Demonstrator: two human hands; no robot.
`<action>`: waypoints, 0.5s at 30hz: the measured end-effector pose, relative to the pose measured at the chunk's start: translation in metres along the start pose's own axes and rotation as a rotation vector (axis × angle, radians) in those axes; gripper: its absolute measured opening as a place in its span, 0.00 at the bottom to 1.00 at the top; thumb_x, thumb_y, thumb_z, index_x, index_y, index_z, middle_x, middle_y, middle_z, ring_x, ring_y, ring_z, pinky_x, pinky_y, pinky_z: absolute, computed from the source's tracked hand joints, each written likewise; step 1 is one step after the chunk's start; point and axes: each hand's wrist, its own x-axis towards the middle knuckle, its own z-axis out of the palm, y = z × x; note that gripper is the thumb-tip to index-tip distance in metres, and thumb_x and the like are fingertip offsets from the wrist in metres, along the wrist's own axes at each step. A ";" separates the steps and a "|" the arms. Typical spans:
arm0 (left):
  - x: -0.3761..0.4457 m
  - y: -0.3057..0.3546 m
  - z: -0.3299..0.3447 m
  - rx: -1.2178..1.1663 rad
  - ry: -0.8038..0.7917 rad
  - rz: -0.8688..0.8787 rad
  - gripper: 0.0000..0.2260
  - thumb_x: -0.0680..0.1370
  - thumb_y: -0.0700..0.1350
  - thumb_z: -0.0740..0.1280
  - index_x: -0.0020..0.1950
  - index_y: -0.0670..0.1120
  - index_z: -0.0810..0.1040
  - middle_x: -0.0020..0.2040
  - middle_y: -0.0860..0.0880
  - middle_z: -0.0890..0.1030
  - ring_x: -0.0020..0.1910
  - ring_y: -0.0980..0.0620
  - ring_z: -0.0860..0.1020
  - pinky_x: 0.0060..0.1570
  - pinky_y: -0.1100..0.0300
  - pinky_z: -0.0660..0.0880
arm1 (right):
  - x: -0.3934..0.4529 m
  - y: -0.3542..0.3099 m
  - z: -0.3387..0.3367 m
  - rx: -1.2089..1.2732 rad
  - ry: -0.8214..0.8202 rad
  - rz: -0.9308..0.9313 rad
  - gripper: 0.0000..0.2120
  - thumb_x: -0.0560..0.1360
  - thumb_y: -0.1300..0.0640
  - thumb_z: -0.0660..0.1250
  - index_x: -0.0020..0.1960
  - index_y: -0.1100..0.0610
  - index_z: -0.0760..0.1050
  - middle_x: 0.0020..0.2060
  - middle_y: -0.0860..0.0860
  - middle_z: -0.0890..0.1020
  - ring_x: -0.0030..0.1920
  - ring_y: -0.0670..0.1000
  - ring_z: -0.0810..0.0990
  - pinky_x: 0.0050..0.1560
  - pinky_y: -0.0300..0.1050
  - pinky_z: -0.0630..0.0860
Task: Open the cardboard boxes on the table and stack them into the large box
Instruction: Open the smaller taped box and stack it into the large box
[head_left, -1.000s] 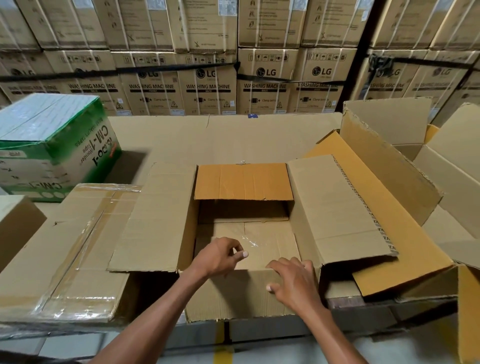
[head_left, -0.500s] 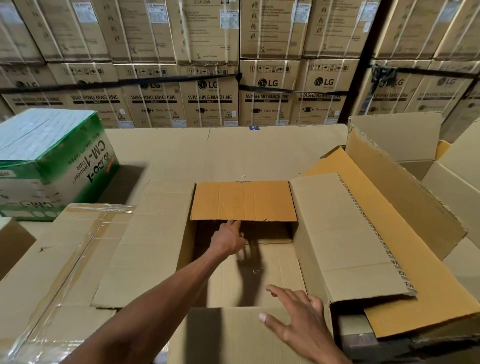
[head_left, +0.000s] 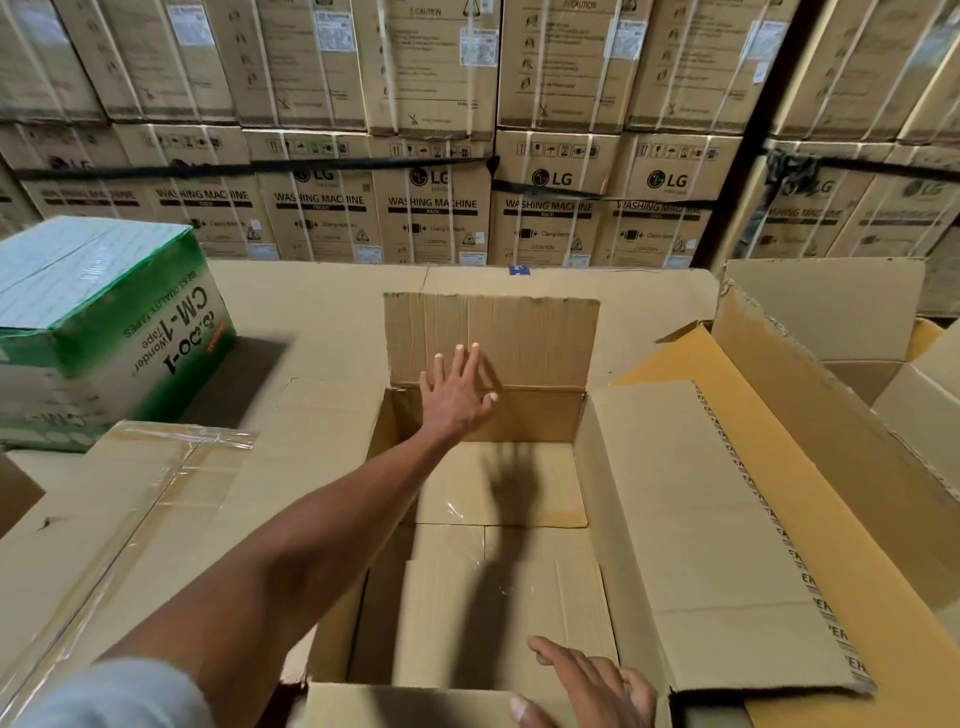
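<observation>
Head view: left hand (head_left: 457, 395) presses far flap (head_left: 519, 338) flat-fingered; right hand (head_left: 587, 686), fingers loose, touches near flap (head_left: 405, 706).

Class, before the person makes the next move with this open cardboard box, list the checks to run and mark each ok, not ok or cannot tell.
1. Far flap pushed back: ok, the left hand presses it with straight fingers.
2. Right flap folded out: ok.
3. Left flap folded out: ok.
4. Near flap folded out: cannot tell, the frame cuts it off.
5. Box floor clear: ok, only taped bottom flaps show.
6. Right hand free: ok, resting at the near edge, holding nothing.
</observation>
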 end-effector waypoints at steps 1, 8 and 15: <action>0.009 -0.003 0.003 -0.002 -0.033 -0.004 0.38 0.80 0.61 0.61 0.82 0.54 0.42 0.83 0.48 0.45 0.81 0.39 0.43 0.76 0.36 0.44 | 0.000 0.002 0.002 0.009 -0.002 -0.002 0.27 0.59 0.21 0.61 0.55 0.29 0.73 0.44 0.21 0.73 0.46 0.27 0.66 0.62 0.35 0.52; 0.043 -0.016 0.033 0.053 -0.227 -0.103 0.27 0.79 0.60 0.64 0.74 0.50 0.64 0.75 0.46 0.65 0.76 0.39 0.58 0.73 0.34 0.53 | 0.001 0.005 0.007 0.045 0.029 -0.006 0.25 0.68 0.20 0.48 0.57 0.29 0.69 0.42 0.21 0.74 0.47 0.27 0.65 0.65 0.38 0.49; 0.036 -0.028 0.039 0.020 -0.257 -0.095 0.33 0.78 0.58 0.68 0.78 0.50 0.58 0.79 0.47 0.60 0.79 0.41 0.52 0.73 0.34 0.57 | 0.000 0.004 0.011 0.042 0.074 0.007 0.26 0.61 0.24 0.62 0.56 0.29 0.72 0.41 0.21 0.73 0.45 0.27 0.65 0.53 0.36 0.56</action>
